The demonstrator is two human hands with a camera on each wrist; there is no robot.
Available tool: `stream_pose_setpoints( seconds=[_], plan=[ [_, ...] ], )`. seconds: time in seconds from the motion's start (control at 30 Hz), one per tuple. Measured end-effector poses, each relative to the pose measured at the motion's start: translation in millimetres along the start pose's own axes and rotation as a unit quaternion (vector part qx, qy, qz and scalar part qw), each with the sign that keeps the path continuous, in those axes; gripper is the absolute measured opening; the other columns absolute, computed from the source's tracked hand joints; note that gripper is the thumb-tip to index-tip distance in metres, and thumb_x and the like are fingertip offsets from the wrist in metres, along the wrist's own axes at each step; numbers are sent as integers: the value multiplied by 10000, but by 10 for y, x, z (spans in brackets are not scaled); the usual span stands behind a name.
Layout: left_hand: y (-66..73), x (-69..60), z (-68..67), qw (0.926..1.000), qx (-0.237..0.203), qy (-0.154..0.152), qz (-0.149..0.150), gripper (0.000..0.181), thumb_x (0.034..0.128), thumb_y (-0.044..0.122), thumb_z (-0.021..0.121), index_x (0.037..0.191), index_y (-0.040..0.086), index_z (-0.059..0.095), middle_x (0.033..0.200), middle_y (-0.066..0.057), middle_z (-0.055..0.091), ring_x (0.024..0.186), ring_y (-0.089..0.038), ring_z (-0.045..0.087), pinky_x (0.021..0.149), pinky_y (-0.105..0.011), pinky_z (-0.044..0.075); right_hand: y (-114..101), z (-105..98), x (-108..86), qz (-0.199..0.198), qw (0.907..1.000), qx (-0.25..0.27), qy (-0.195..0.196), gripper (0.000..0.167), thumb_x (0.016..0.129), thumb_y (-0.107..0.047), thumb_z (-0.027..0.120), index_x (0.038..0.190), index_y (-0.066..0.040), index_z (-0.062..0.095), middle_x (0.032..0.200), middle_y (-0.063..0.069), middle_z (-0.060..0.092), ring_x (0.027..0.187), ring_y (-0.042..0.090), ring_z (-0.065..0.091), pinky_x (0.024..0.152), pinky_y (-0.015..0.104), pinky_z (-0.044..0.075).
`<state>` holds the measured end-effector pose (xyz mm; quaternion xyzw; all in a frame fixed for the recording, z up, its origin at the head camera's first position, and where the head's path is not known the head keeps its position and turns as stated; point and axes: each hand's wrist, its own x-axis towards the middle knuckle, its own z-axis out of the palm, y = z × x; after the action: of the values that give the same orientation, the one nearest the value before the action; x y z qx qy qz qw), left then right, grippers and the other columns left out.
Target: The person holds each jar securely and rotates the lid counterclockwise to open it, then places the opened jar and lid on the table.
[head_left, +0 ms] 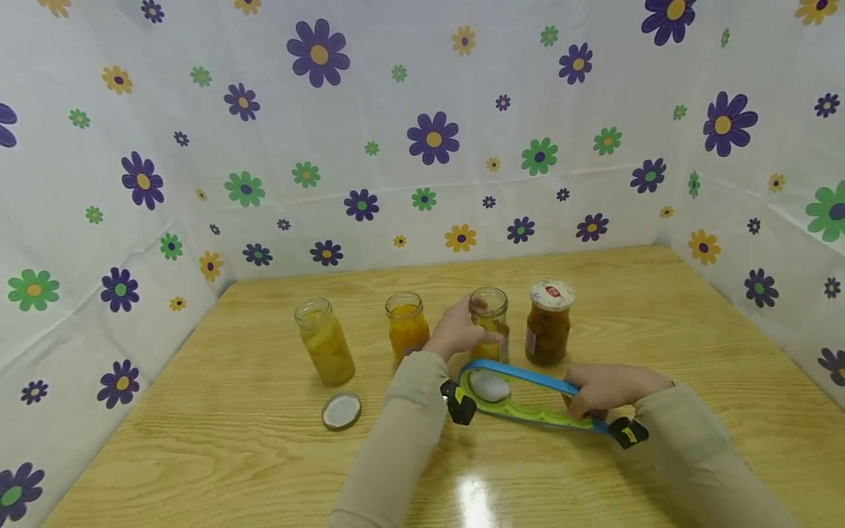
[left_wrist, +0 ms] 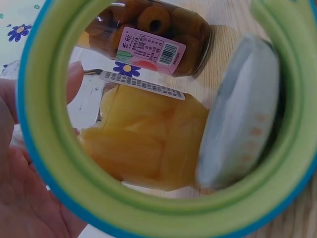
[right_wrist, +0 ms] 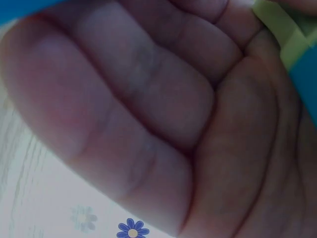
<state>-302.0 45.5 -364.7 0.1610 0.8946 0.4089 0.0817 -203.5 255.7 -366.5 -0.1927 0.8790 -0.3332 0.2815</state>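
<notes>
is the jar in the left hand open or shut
Open: the jar in the left hand has no lid on, while the darker jar just right of it wears a white lid.

This is a booth-like corner: white flower-printed cloth [head_left: 376,110] stands along the far, left and right edges of a wood-grain table [head_left: 218,433]; which room surrounds it, I cannot tell.

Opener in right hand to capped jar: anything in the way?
Nothing visible stands between the right hand and the capped jar, but a lid shows inside the opener's loop and would probably need to come out first.
</notes>
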Motion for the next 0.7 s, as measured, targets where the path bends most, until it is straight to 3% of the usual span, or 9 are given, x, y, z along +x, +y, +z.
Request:
stream_pose_setpoints(
  seconds=[0.33,0.43,0.57,0.7],
  plan=[
    [9,12,14,10000,-16,-51,-25,559,685,216,766,1156,102,486,1183,-99,501,1117,-266,435,908,-386,377,-2,-61,-98,-49,9996,-254,-135,132,766,-18,527,648,-74,510,534,-22,423,436,82,331,426,207,299],
    [3,22,16,9999,-19,-109,-20,559,694,215,760,1165,106,479,1191,-91,493,1123,-262,427,914,-389,373,-2,-119,-165,-312,9984,-460,-109,131,791,-48,537,668,-86,513,541,-37,427,445,72,349,436,210,313],
    [-26,37,-2,9997,22,-141,210,534,722,175,733,1182,81,477,1184,-97,496,1097,-260,442,900,-383,380,2,-235,-285,-1073,9910,-741,302,201,839,-99,555,642,-100,510,537,-78,409,452,41,339,452,211,325],
    [-64,47,-22,9994,-127,-190,260,528,734,146,720,1194,70,474,1159,-102,500,1064,-257,449,880,-380,383,-24,-350,-435,-1247,9782,-1105,1239,274,867,-159,557,617,-115,454,508,-101,351,425,25,291,442,200,298]
  ],
)
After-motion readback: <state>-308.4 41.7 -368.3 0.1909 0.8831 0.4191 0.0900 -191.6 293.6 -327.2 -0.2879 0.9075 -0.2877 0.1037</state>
